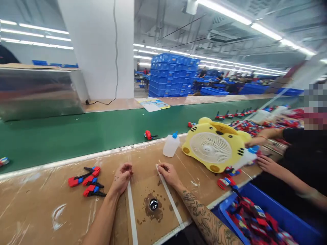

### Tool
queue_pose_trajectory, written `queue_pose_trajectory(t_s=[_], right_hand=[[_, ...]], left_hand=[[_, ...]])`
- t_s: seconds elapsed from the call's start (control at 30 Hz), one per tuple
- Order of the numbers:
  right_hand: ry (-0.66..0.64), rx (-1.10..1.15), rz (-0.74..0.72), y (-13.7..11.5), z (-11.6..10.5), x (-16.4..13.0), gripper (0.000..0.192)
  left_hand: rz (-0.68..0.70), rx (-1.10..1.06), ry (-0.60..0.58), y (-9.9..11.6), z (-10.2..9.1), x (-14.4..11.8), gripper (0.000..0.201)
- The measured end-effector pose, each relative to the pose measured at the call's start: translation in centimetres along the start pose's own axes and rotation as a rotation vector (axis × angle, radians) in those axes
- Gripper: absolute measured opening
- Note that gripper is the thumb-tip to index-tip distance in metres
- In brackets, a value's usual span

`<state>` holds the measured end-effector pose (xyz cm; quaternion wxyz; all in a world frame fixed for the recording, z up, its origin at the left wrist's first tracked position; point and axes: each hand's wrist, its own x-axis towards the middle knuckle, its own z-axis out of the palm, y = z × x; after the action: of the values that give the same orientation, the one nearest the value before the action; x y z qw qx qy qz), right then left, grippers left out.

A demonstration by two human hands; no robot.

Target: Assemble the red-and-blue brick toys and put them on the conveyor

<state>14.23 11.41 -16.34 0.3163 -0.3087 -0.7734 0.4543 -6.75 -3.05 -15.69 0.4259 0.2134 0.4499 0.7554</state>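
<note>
My left hand (pixel 122 179) is over the brown cardboard table top, its fingers curled in with the thumb against them. Whatever those fingers may hold is too small to make out. A white tape strip (pixel 132 214) runs toward me from just below this hand. My right hand (pixel 169 175) is closed too, thumb and bent fingers at the upper end of a second tape strip (pixel 170 197); I cannot tell whether it grips anything. Between my forearms, a small round black-and-white part (pixel 153 204) sits in a dark wet stain. Several red, blue and black toy pieces (pixel 89 181) lie left of my left hand.
A white squeeze bottle (pixel 171 145) with a blue tip stands beyond my right hand, beside a yellow animal-faced fan (pixel 211 146). Behind runs a green conveyor belt (pixel 76 134) carrying toy pieces. At right, a co-worker's hands (pixel 267 163) are near a blue bin (pixel 288 217) of pieces.
</note>
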Motion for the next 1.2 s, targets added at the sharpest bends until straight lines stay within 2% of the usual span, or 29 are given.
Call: queue_pose_trajectory(t_s=[0.13, 0.37, 0.63, 0.97, 1.2], right_hand=[[0.051, -0.043, -0.01, 0.3, -0.3, -1.2, 0.018], [0.051, -0.106, -0.072, 0.3, 0.0, -1.0, 0.011], [0.081, -0.109, -0.102, 1.0, 0.2, -0.7, 0.012], [0.084, -0.11, -0.115, 1.1, 0.3, -0.7, 0.01], [0.072, -0.13, -0.116, 1.1, 0.3, -0.7, 0.009]], left_hand=[[-0.019, -0.007, 0.029, -0.1, -0.2, 0.4, 0.031], [-0.016, -0.023, 0.081, -0.3, -0.6, 1.2, 0.03], [-0.074, -0.053, 0.104, -0.7, -1.2, 1.8, 0.037], [-0.095, 0.016, 0.2, 0.1, -0.9, 1.2, 0.033], [-0.081, 0.041, 0.179, -0.6, -1.4, 1.6, 0.039]])
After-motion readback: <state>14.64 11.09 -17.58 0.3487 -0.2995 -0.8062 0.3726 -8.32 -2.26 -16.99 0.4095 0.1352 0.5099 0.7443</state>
